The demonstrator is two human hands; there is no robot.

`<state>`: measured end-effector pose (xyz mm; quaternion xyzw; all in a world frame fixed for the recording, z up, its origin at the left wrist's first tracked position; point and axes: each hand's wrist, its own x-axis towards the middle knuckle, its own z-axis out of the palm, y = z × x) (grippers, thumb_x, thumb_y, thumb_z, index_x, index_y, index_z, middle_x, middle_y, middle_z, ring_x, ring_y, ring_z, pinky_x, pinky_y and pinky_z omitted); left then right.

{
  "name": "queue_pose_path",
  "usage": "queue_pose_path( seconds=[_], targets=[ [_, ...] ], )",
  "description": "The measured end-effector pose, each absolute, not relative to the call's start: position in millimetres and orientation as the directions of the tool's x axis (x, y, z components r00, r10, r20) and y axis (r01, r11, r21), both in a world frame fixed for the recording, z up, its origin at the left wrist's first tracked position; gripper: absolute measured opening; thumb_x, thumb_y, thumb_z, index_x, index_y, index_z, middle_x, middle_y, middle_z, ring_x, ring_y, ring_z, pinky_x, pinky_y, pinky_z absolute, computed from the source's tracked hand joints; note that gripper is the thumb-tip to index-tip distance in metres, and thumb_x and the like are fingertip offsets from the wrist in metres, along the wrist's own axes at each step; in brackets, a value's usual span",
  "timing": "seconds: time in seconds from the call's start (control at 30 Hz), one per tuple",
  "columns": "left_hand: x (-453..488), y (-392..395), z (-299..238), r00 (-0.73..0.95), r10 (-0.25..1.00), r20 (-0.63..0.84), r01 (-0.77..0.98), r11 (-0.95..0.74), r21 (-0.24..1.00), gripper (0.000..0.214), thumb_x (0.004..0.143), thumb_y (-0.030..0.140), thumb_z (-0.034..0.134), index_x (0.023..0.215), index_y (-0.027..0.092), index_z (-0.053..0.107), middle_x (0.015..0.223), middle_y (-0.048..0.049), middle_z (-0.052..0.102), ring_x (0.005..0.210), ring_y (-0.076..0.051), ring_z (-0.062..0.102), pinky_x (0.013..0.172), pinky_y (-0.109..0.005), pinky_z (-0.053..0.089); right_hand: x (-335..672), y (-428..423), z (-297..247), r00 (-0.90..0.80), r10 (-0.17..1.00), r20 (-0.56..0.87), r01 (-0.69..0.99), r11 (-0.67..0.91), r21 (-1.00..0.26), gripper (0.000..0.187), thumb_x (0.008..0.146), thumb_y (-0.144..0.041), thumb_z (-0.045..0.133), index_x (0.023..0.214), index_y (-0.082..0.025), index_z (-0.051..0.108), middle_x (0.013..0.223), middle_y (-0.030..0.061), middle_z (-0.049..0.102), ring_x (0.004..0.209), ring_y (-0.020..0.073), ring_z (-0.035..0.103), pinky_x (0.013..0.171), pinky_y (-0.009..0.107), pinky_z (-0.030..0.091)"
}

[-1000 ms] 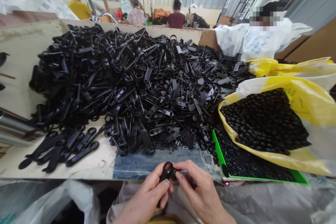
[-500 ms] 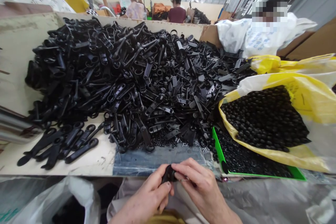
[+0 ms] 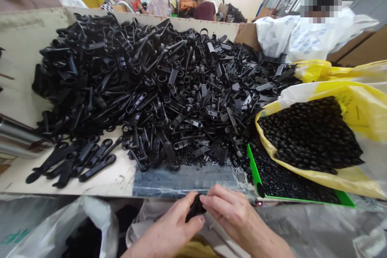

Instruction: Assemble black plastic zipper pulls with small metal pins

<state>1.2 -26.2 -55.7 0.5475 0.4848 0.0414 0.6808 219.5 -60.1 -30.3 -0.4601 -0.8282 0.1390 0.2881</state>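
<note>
A small black plastic part [image 3: 195, 208] is pinched between both my hands just below the table's front edge. My left hand [image 3: 169, 229] grips it from below with thumb and fingers closed. My right hand [image 3: 234, 215] presses on its top end with curled fingertips. Right behind them lies a big heap of black plastic parts [image 3: 151, 88] on the pale table [image 3: 18, 60]. A row of longer black pieces [image 3: 75, 163] lies apart at the front left.
A yellow bag [image 3: 356, 109] full of small black beads sits at the right, over a green tray [image 3: 252, 165] of tiny black rings. A clear plastic bag [image 3: 75, 225] hangs below left. A metal tube [image 3: 15, 137] pokes in from the left. Other people work beyond the table.
The black part has turned in my fingers: its ring end, visible a second ago, is now covered. The view shifted slightly; both hands stay together at the table edge.
</note>
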Motion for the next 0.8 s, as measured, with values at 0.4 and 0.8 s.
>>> queue_pose_path(
  seconds=[0.4,0.8],
  targets=[
    [9,-20,-13,0.594,0.615,-0.518,0.534,0.180,0.826,0.052,0.097,0.051,0.055,0.141,0.024,0.061,0.118,-0.0103,0.074,0.114,-0.030,0.064,0.104,-0.044,0.049,226,-65,-38,-0.327,0.891,0.315,0.474,0.443,-0.761,0.024,0.109,-0.029,0.052,0.125,-0.024,0.069,0.088,0.0031,0.064,0.075,0.0150,0.061,0.066,0.024,0.049],
    [-4,-42,-35,0.756,0.619,-0.212,0.429,-0.224,0.875,0.034,0.101,0.033,0.048,0.132,0.029,0.061,0.109,-0.0055,0.078,0.094,-0.021,0.073,0.084,-0.027,0.058,208,-99,-55,-0.132,0.984,-0.120,0.248,-0.084,-0.965,0.032,0.097,-0.041,0.069,0.128,-0.033,0.071,0.079,-0.0028,0.062,0.069,0.0145,0.054,0.064,0.026,0.043]
  ],
)
